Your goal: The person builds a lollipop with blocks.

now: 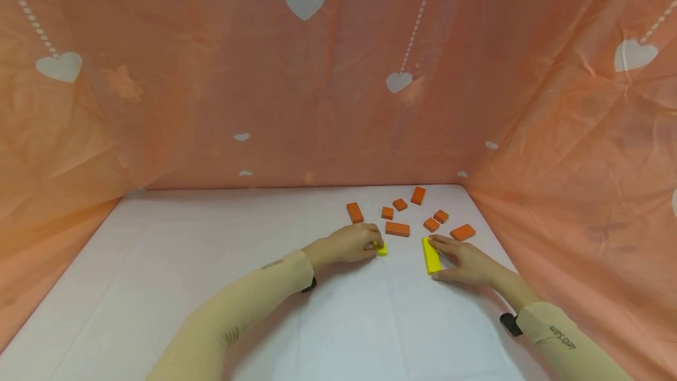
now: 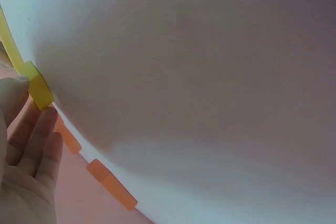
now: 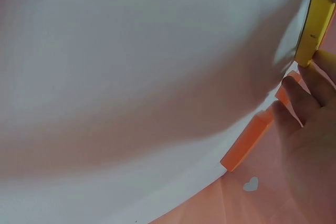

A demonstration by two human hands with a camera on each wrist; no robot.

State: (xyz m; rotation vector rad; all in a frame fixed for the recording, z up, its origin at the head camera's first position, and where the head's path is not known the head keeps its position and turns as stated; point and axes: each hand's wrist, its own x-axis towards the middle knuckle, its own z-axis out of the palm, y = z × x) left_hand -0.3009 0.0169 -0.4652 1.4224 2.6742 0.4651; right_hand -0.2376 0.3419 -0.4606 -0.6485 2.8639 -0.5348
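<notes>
My left hand pinches a small yellow block between thumb and fingers, low over the white table; the left wrist view shows the thumb on one side of this yellow block and fingertips at the other. To its right, my right hand grips a longer yellow block by its two ends, thumb at the near end and fingers at the far end. Part of that long yellow block shows at the upper right of the right wrist view. A gap separates the two yellow blocks in the head view.
Several orange blocks lie scattered behind the hands, among them a long one between the hands, another at the left and one at the right. The white tabletop meets pink cloth walls at the back and sides.
</notes>
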